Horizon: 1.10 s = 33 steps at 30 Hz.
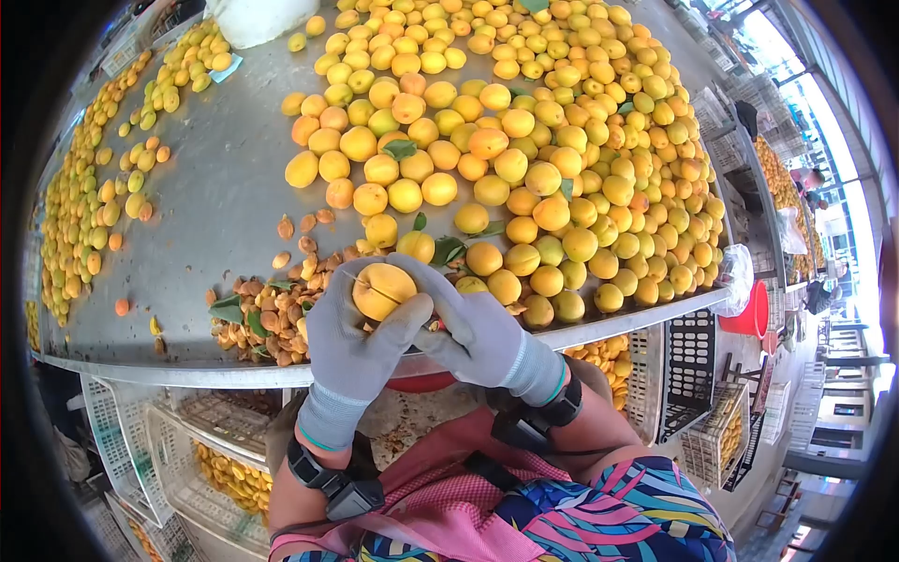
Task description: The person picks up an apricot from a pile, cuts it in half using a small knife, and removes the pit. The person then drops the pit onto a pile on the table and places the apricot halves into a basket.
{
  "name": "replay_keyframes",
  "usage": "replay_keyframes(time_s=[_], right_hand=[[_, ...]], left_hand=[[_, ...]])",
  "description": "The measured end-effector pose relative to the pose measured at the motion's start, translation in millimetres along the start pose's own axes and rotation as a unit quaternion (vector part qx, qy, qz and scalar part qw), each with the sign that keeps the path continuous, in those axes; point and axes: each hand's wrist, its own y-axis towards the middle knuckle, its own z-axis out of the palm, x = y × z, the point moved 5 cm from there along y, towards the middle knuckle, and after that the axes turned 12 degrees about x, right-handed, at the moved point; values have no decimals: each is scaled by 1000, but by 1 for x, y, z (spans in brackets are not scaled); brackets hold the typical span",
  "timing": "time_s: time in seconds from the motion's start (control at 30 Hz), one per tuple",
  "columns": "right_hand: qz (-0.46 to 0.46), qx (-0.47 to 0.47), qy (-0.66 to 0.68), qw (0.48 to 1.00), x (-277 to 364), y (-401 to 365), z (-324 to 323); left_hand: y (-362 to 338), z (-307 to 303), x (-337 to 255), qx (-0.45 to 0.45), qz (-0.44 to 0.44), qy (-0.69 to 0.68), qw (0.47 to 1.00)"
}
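Note:
My left hand [346, 351], in a grey glove, holds an apricot [382, 288] between thumb and fingers. A dark line runs across the fruit's skin, and a thin pale sliver sticks out at its left side. My right hand [482, 339], gloved alike, is closed against the left one, its fingertips right by the apricot and the left thumb. I cannot tell what its fingers hold; a small reddish bit shows between the hands. Beside my left hand lies a heap of brown apricot pits [267, 314] with some leaves. Whole apricots [552, 178] spread over the metal table [215, 178] beyond.
More apricots [70, 225] line the table's left side. Below the front edge stand plastic crates [201, 478], some with halved apricots [234, 482]. A black crate [688, 361] and a red bucket [746, 314] are at the right. A white bag [262, 19] lies at the back.

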Motion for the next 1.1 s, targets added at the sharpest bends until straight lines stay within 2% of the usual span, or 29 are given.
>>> replay_keyframes(time_s=[0.07,0.2,0.27,0.37,0.47,0.57,0.63,0.67,0.73,0.77,0.83,0.87,0.93,1.0,1.1], right_hand=[[-27,13,-7,1000,-2,-2,-2],[-21,34,-13,999,-4,-8,-6],[-53,42,7,998,-1,-9,-9],[-39,73,28,996,0,-12,-12],[-36,95,34,994,-6,-17,-10],[-40,75,9,996,0,-12,-12],[-16,58,18,998,-3,-9,-9],[11,44,30,999,-6,-9,-7],[-11,20,38,999,-6,-8,-5],[-29,-1,48,998,-4,-8,-6],[-41,1,38,998,0,-8,-8],[-25,16,54,998,-1,-8,-9],[-9,30,70,997,1,-9,-12],[16,69,34,997,4,-10,-14],[24,72,51,996,6,-10,-14]], left_hand=[[-2,3,-1,8,11,-3,1000],[-5,6,-1,-18,25,7,1000],[-8,8,0,-22,25,5,999],[-13,11,1,-23,18,-12,999],[-17,12,0,-20,53,49,997],[-15,12,5,1,43,29,999],[-11,15,12,-2,6,-123,992],[-11,15,10,-2,9,-120,993],[-11,18,8,16,20,-238,971],[-9,15,7,14,23,-238,971],[-7,14,3,69,15,-253,965],[-7,11,4,68,15,-253,965],[-6,6,3,82,16,-158,984],[-6,2,0,94,6,-139,986],[-5,1,3,103,-9,-122,987]])
